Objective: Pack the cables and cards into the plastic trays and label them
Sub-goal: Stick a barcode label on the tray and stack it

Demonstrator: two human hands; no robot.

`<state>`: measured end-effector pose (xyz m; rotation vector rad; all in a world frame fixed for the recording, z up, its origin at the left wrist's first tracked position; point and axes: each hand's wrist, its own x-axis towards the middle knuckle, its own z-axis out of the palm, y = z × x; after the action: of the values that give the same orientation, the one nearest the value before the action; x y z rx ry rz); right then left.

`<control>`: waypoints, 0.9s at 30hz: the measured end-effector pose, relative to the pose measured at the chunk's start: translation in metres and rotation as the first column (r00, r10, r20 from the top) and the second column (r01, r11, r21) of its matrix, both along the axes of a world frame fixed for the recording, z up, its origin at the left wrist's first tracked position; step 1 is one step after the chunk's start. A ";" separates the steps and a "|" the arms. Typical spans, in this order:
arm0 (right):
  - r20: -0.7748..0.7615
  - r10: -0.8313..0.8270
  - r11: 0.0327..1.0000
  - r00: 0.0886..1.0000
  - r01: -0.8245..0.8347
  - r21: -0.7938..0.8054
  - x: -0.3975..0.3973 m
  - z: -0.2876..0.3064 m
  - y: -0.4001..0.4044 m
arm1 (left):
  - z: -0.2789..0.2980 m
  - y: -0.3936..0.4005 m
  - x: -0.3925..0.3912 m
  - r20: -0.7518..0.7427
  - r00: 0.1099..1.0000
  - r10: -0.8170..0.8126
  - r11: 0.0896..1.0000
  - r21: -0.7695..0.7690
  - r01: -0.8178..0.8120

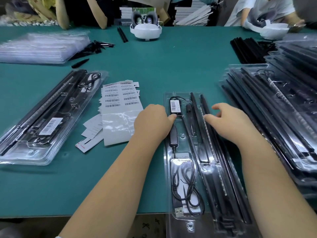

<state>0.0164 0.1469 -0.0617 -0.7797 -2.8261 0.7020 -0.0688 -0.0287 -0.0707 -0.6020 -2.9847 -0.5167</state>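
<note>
- Clear plastic tray (188,225) lies lengthwise in front of the person, near end past the green table (154,66) edge, holding black rods, coiled USB cable (184,184), barcode label (175,106).
- Left hand (152,121): thumb tip presses just below the label; other fingers curled, hidden behind the knuckles.
- Right hand (231,122): fingers loosely spread, tips touching the rods (205,107).
- Label sheet (120,100) just left of the left hand.
- Packed tray (42,121) far left; tray stack (283,109) right, blurred.

A white headset (145,32) sits at the far edge of the green table (154,66), near two other people's arms.
</note>
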 end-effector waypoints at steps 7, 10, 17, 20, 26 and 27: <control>-0.400 -0.047 0.662 0.915 -0.272 -0.699 0.002 0.001 0.005 | 0.000 0.000 0.002 -0.007 1.000 0.020 0.985 0.174 -0.018; -0.432 -0.108 0.642 0.895 -0.269 -0.718 -0.001 0.001 -0.001 | 0.002 0.001 0.005 0.043 0.998 0.036 0.939 0.339 -0.048; -0.326 -0.438 0.494 0.838 -0.079 -0.866 -0.007 0.003 0.003 | 0.014 -0.006 0.004 0.440 0.898 -0.030 0.716 0.636 -0.288; -0.315 -0.474 0.495 0.823 -0.047 -0.867 -0.008 0.002 0.004 | 0.017 -0.009 0.005 0.385 0.921 -0.063 0.743 0.634 -0.214; -0.311 -0.518 0.489 0.797 -0.023 -0.872 -0.008 0.000 0.005 | 0.018 -0.005 0.007 0.473 0.845 -0.249 0.346 0.858 -0.378; -0.313 -0.519 0.490 0.795 -0.023 -0.872 -0.008 0.000 0.005 | 0.021 -0.006 0.007 0.511 0.802 -0.310 0.255 0.857 -0.448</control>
<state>0.0079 0.1519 -0.0617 -0.8762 -1.6380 1.9389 -0.0615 -0.0345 -0.0497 -0.0978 -2.1651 -2.6877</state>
